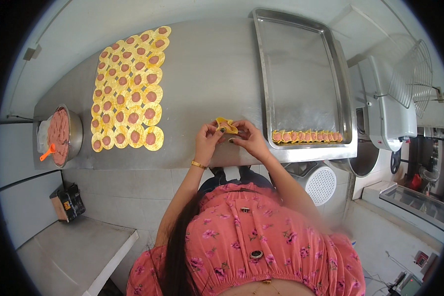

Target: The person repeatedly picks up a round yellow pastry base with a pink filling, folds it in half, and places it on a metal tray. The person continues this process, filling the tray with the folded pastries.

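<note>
Between my two hands, just above the front of the steel table, is a yellow dumpling (225, 121) with its wrapper partly gathered round the pink filling. My left hand (208, 139) pinches its left side. On the other side, the fingers of my right hand (251, 140) close on its edge. To the left lie rows of round yellow wrappers (153, 140), each topped with a lump of pink filling. A large steel tray (301, 74) stands to the right, with a row of folded dumplings (305, 136) along its near edge.
At the far left, a steel bowl (76, 133) of pink filling holds an orange spoon (48, 152). A white machine with a wire guard (379, 103) stands right of the tray. A white perforated stool (321, 185) sits below the table's edge. A lower counter (79, 251) is at bottom left.
</note>
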`<state>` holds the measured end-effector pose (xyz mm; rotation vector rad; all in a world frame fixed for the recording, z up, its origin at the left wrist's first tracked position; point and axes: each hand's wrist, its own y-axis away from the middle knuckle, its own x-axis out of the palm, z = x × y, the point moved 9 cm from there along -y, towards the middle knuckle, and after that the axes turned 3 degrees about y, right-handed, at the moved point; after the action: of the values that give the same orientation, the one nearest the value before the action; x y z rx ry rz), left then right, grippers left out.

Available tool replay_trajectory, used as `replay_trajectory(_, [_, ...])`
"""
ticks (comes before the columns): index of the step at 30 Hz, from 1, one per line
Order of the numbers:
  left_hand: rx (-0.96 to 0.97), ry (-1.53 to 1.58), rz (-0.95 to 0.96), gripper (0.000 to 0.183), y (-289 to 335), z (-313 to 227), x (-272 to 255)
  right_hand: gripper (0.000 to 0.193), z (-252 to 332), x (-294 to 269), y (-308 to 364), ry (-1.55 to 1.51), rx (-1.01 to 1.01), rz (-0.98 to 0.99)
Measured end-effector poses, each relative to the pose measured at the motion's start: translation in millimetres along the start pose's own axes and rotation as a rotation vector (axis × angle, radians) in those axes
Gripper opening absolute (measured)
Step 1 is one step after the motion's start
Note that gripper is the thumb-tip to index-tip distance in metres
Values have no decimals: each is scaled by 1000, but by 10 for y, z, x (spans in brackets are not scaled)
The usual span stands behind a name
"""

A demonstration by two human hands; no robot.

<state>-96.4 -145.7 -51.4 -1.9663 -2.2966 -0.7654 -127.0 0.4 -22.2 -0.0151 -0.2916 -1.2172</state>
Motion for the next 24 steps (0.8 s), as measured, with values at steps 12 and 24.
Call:
replay_trajectory(12, [167, -509, 53, 16, 91, -98, -14, 28, 4, -159, -61, 723, -50, -33])
replay_trajectory(24, [273, -690, 79, 14, 88, -211, 194, 32, 75, 13, 43, 919, -228, 70])
